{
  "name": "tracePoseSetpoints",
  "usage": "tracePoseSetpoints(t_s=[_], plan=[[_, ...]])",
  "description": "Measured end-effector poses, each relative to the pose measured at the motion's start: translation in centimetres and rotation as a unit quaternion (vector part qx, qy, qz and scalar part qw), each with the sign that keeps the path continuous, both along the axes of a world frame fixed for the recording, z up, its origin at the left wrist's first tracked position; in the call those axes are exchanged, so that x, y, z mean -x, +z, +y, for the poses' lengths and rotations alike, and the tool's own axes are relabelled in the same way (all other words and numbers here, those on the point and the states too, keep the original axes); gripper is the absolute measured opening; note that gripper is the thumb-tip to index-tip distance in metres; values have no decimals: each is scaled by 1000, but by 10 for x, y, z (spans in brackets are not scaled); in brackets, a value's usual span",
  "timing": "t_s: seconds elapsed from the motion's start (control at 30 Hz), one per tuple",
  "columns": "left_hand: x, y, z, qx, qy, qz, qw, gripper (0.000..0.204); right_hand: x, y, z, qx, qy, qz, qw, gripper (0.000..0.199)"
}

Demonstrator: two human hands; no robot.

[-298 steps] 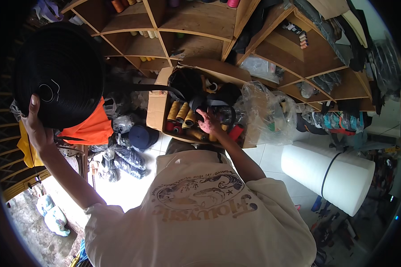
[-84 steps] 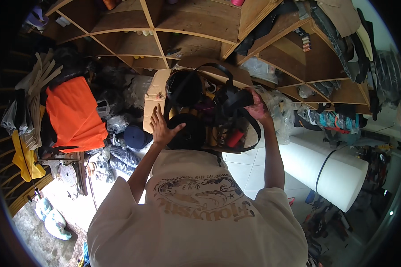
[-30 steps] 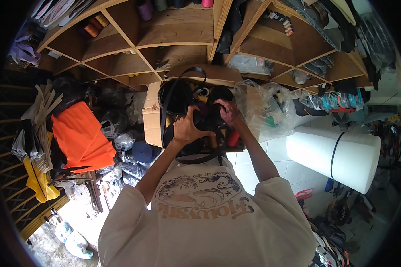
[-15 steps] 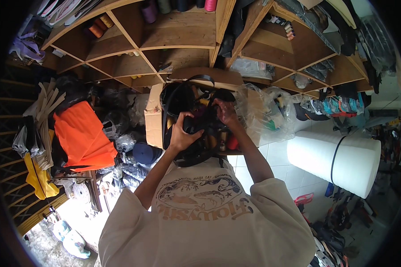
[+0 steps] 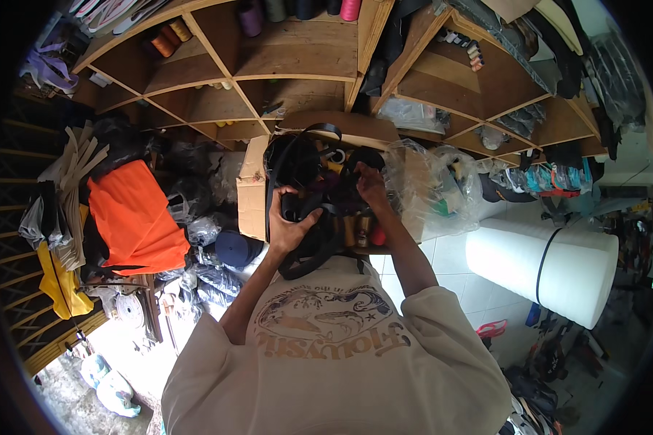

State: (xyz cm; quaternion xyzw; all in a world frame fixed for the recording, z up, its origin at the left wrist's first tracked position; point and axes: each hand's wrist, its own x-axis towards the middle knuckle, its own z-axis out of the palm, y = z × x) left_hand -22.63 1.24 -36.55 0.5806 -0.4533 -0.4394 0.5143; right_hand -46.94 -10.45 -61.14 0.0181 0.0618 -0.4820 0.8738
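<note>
My left hand [image 5: 289,226] is curled round a bundle of black strap [image 5: 313,246] above the near-left part of an open cardboard box [image 5: 252,190]. Loops of the strap hang toward my shirt, and one band arches over the back of the box. Over the box's right side is my right hand [image 5: 371,187], fingers bent together against a dark rounded item [image 5: 364,158]; what they grip is hidden. Inside the box lie several brown-gold thread spools [image 5: 350,230], a red spool [image 5: 378,235] and a small white hooked or ring-shaped piece [image 5: 337,155].
Wooden pigeonhole shelves [image 5: 297,58] with thread cones rise behind the box. Clear plastic bags [image 5: 435,185] bulge at its right, near a strapped white foam roll [image 5: 544,272]. Orange fabric [image 5: 136,217] and a dark blue roll [image 5: 237,249] are at left.
My left hand has shifted slightly left and nearer to me, with black strap now looping lower below it. My right hand stays near the same spot. More of the box's contents show.
</note>
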Motion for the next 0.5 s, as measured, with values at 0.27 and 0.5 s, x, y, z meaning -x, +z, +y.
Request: tracePoseSetpoints(t_s=[0.27,0.5], plan=[[-38,-45,-11,-126,73,394,907,34,4,3,-4,-502,-33,-809,303,51],[-37,-15,-26,-156,44,499,851,53,-24,111,12,-511,-9,-853,-102,57]])
